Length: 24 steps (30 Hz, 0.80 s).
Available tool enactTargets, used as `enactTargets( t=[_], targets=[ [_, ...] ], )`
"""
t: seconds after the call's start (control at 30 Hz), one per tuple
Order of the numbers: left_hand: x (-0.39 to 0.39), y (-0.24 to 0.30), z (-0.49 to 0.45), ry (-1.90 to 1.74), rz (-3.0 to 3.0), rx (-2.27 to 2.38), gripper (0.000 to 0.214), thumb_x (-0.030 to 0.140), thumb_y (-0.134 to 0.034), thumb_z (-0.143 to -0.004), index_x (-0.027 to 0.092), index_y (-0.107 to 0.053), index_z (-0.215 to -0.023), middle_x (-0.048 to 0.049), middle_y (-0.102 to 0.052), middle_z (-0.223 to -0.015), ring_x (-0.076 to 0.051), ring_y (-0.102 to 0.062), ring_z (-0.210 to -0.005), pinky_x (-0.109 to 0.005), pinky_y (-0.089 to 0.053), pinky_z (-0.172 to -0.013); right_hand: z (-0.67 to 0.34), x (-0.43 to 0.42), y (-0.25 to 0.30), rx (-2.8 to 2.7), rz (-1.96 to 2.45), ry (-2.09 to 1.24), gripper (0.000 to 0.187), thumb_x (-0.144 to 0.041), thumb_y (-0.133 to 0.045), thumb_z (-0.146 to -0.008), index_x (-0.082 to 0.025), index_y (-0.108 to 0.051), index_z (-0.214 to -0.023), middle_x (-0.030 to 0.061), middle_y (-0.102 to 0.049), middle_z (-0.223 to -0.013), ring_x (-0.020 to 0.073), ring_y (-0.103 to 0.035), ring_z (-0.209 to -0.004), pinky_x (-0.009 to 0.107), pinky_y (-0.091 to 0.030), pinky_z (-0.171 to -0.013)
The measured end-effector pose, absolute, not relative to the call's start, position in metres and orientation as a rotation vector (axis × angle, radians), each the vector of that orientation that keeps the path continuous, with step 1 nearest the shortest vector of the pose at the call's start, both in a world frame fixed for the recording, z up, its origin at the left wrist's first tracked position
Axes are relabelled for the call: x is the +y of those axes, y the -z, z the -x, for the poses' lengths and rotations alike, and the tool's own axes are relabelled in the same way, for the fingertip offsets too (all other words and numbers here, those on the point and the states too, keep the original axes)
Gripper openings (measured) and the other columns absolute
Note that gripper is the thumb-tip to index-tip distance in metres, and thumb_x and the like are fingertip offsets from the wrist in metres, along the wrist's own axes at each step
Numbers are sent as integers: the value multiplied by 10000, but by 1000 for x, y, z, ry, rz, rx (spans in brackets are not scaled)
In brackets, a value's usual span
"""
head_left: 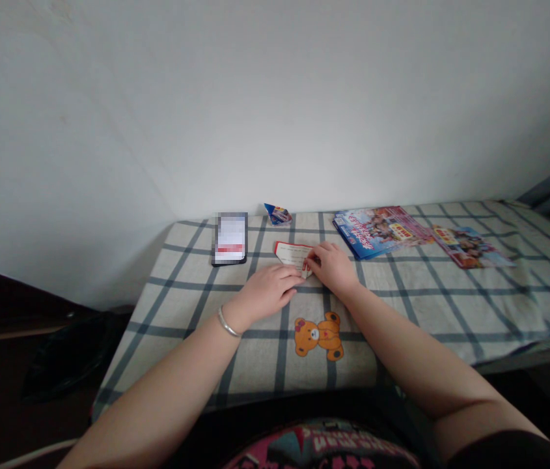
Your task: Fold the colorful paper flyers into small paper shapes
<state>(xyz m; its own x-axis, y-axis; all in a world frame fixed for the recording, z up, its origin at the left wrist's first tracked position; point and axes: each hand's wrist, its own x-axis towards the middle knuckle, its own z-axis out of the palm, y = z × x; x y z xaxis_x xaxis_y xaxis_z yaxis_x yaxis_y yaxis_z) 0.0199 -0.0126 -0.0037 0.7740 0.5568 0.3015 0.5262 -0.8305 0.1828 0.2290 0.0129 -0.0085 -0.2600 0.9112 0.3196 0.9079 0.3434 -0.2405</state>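
A partly folded sheet of paper point(290, 253), cream with printed lines and a red edge, lies on the checked cloth. My left hand point(271, 286) rests at its lower left edge, fingers stretched out and lying flat, the fingertips touching the paper. From the right, my right hand point(334, 266) pinches the paper's lower right part between thumb and fingers, where red print shows. Part of the sheet is hidden under the right fingers. Behind it, near the wall, stands a small folded paper piece point(278, 215) in blue and other colours.
A phone point(230, 240) with a lit, blurred screen lies to the left. On the right are a stack of colourful leaflets point(377, 231) and another leaflet point(470, 247). The checked cloth point(181, 306) bears a printed bear point(321, 335). A white wall point(275, 117) rises behind.
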Motion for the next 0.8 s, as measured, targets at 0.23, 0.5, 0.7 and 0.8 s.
enactTargets(
  t=[0.23, 0.5, 0.7, 0.8],
  targets=[
    [-13, 2, -21, -534, -2873, 878, 241, 169, -564, -875, 199, -647, -1099, -51, -641, -1180, -218, -588, -1090, -418, -480, -975, -227, 12, 7, -2231, 1634, 22, 131, -309, -581, -889, -206, -658, -863, 73, -638, -911, 236, -554, -895, 355, -441, -823],
    [-15, 1, -24, -550, -2886, 871, 236, 160, -554, -868, 194, -634, -1087, -56, -640, -1188, -215, -568, -1131, -424, -459, -1007, -225, 13, 6, -2231, 1661, 22, 127, -315, -581, -889, -210, -652, -879, 87, -641, -930, 241, -554, -899, 367, -444, -835],
    [-15, 1, -26, -523, -2894, 890, 237, 171, -562, -868, 180, -620, -1097, -64, -645, -1175, -219, -564, -1137, -420, -453, -1018, -225, 13, 5, -2230, 1672, 14, 117, -306, -579, -888, -210, -644, -873, 85, -640, -940, 242, -551, -904, 364, -442, -831],
    [-16, 1, -25, -536, -2897, 897, 229, 173, -545, -876, 192, -624, -1091, -67, -635, -1184, -222, -566, -1129, -429, -470, -993, -225, 13, 5, -2231, 1668, 21, 121, -305, -572, -893, -209, -642, -869, 87, -639, -937, 243, -551, -903, 363, -439, -820]
  ],
)
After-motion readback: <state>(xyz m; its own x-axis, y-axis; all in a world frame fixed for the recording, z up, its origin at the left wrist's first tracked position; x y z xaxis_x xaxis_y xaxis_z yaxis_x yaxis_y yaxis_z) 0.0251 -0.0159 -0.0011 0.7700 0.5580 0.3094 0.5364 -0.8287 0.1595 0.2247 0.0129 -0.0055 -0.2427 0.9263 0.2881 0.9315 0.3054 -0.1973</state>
